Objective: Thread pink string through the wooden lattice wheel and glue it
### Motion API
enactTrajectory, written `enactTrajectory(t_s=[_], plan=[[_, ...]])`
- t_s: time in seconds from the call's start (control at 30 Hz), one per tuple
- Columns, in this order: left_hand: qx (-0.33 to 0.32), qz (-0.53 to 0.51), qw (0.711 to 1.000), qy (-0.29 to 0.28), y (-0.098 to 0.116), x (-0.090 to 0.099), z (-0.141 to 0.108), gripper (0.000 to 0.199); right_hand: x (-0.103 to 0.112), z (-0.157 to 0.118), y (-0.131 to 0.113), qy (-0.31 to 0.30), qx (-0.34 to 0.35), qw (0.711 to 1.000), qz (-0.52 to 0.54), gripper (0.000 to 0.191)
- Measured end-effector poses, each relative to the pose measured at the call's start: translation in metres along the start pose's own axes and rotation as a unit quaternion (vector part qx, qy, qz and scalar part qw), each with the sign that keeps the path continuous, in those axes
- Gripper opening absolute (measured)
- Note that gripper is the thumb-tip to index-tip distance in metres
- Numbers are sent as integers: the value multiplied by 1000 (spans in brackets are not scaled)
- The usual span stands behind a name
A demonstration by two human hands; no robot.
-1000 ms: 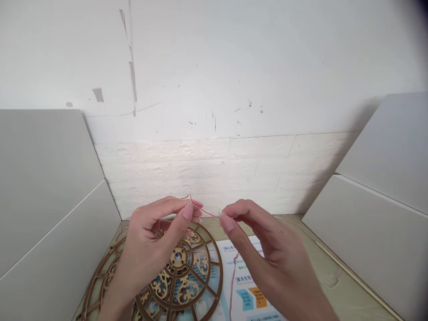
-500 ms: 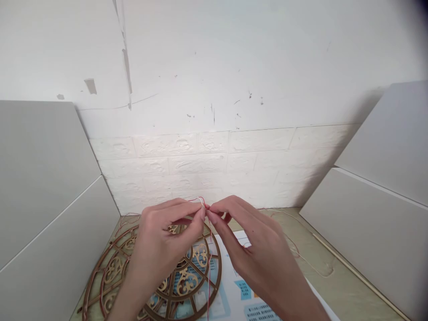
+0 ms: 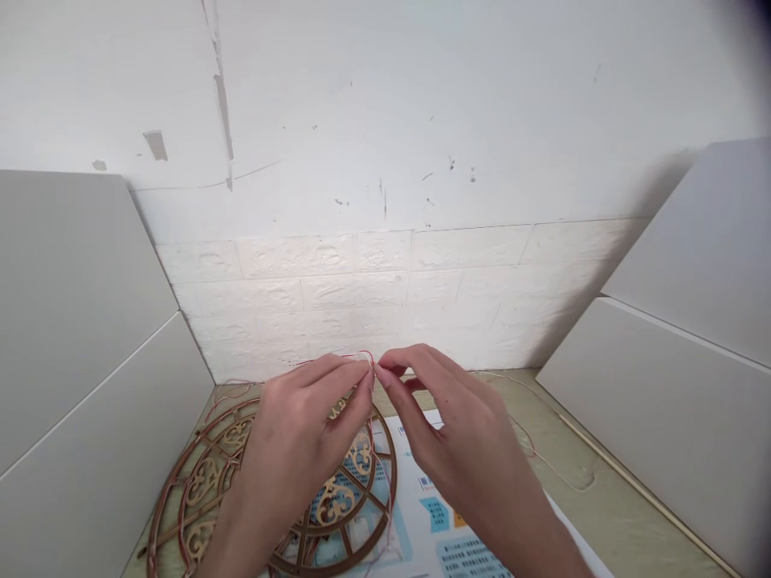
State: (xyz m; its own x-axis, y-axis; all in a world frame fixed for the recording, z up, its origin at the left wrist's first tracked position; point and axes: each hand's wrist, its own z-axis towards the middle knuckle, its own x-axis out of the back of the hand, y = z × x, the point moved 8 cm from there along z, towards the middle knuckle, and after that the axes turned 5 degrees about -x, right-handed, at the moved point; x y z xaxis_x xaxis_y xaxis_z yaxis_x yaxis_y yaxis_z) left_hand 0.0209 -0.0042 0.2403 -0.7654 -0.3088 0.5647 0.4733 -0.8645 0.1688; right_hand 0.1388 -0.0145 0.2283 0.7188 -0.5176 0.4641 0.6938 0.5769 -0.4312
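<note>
1. Left hand [image 3: 295,429] pinches the wire [image 3: 365,352], seen around the disc's [image 3: 336,506] 1 o'clock edge.
2. Right hand [image 3: 461,429], at its 3 o'clock, seems to pinch wire too; tips nearly touching.
3. Fiddly fingertip stage, I reckon; next move calls for steady pinches.

Left hand [image 3: 301,421], right hand [image 3: 458,417] — pinching, close together

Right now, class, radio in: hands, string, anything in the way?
Left hand and right hand pinching string, close together. String red and white, arched above the pinch. Brown wheels, printed paper below; no blockage seen at the pinch.
</note>
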Motion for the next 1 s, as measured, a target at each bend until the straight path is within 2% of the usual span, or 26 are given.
enactTrajectory(t_s=[0.27, 0.4, 0.53, 0.6, 0.67, 0.77, 0.9, 1.0], plan=[[-48, 75, 996, 8, 7, -5, -3, 12, 0, -3, -4, 25, 25, 997, -63, 13], [-26, 65, 998, 9, 4, -8, -3, 13, -1, -4, -12, 53, 70, 994, -63, 18], [32, 30, 997, 62, -4, 2, -4, 11, 1, -2, -12, 107, 87, 989, -53, 13], [66, 7, 995, 71, -10, 6, -4, 10, 0, 2, -4, 93, 55, 994, -19, 13], [85, -16, 994, 62, -15, 7, -4, 11, -7, 7, 8, 44, -2, 997, 61, 15], [67, -10, 997, 38, -13, 5, -3, 14, -16, 9, 18, -11, -69, 983, 172, 17], [19, 40, 999, 2, -6, -2, -3, 17, -11, 8, 17, 12, -68, 980, 189, 18], [23, 62, 998, 5, -6, -2, -3, 16, -11, 9, 14, -11, -64, 976, 208, 19]])
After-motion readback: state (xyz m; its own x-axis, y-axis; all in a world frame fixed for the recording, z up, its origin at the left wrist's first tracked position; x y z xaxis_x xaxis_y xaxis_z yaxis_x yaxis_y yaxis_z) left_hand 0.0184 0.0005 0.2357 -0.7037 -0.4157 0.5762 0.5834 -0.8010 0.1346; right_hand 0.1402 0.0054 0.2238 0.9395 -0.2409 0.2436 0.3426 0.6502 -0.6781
